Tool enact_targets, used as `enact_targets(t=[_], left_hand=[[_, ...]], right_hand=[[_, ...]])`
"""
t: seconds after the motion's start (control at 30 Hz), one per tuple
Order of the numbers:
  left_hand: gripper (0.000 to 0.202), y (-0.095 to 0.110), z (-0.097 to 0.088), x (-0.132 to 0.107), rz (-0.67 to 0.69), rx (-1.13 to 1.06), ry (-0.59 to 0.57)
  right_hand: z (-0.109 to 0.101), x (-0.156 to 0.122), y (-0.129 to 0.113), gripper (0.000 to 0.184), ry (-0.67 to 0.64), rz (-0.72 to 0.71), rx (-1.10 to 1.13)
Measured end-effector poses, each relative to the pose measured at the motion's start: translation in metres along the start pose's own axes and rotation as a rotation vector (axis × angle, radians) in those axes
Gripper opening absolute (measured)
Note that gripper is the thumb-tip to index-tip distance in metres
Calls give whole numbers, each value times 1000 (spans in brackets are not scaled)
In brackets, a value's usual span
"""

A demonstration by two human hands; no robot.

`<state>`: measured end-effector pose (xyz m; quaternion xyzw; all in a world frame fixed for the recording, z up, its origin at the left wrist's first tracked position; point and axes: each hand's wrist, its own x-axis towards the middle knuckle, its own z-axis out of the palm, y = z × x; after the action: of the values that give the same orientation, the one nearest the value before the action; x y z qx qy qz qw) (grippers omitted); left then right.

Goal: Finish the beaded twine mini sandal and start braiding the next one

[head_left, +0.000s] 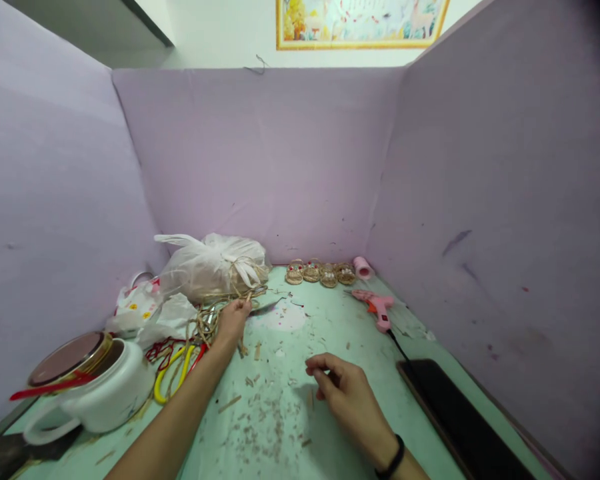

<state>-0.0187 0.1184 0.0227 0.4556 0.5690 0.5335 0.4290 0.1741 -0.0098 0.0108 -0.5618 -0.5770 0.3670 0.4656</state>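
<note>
My left hand (234, 319) reaches forward to the heap of tan twine (207, 323), its fingers pinched together. What lies between those fingertips, if anything, I cannot make out. Just right of them is a flat, dark pointed thing (267, 308). My right hand (343, 390), with a black band at the wrist, hovers above the table's front half. Its fingers are curled and the thumb is close to the index finger; nothing shows between them. Several small woven straw pieces (311, 271) with red or white beads stand in a row at the back.
A pink glue gun (379, 308) lies right, near a pink roll (363, 268) and a black phone-like slab (463, 420). At left are a white mug (117, 387), yellow-handled scissors (161, 385), red cord (163, 350) and a white plastic bag (213, 263). Scraps litter the green table (275, 460).
</note>
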Motion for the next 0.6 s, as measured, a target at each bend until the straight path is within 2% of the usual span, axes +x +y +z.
enact_targets(t=[0.1,0.23,0.33,0.43,0.5,0.6], left_hand=[[13,13,3,-18,-43,9,-41],[19,23,11,-62,-164,-71,-146],[26,15,10,-94,-290,-127,-240],[27,0,6,-112,-383,-140,-273],[32,-9,3,-117,-368,-134,-216],[37,-16,-1,-120,-150,-68,-64]], right_hand=[[1,-3,-1,20,5,22,1],[2,-3,6,19,42,109,72],[8,-4,12,19,19,139,94],[17,-7,14,18,-24,158,99],[21,-10,12,15,-43,170,80],[23,-13,7,15,-34,198,47]])
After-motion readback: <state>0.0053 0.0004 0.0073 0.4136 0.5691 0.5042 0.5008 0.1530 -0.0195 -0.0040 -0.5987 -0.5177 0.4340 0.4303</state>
